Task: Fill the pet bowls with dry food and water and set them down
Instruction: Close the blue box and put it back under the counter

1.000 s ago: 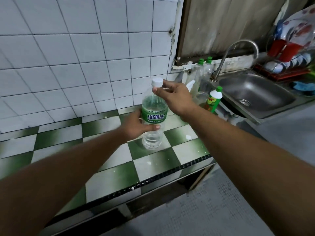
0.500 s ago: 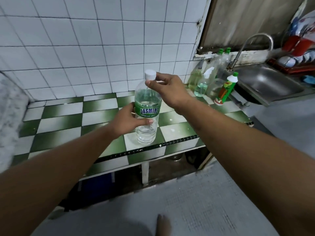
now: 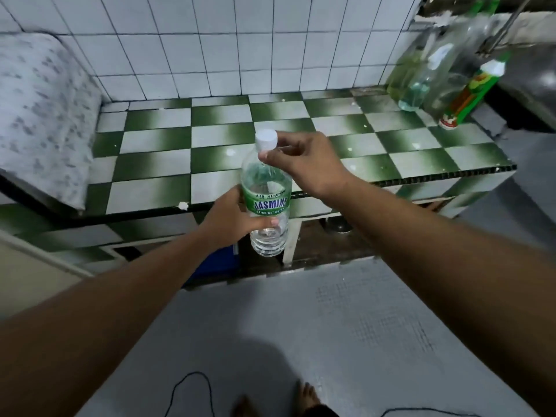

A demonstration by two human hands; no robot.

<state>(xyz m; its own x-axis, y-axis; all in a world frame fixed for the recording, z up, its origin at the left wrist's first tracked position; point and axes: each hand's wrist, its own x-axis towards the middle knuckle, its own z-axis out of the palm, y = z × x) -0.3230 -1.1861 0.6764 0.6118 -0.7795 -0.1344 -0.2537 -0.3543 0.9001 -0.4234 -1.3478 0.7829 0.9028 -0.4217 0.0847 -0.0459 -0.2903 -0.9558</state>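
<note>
Grip status: left hand point(image 3: 230, 219) curls round the water bottle point(image 3: 266, 203) at its label, holding it upright just in front of the near edge of the counter point(image 3: 150, 191). Right hand point(image 3: 307, 164) pinches the cap point(image 3: 266, 139). Squeezing the soft wall once the cap loosens would likely spill water.

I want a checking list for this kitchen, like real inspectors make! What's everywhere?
Surface: green-and-white checkered tile counter, with small white specks.
Job's things: Jasmine water bottle, partly full, upright, white cap on top; pet bowls: nothing seen.
Clutter: green dish soap bottle and spray bottle at the counter's far right.
Grippers: left hand grips the bottle's body; right hand pinches the cap.
Cables: black cable on the floor.
Surroundings: white wall tiles, steel sink at right, a bare foot.
</note>
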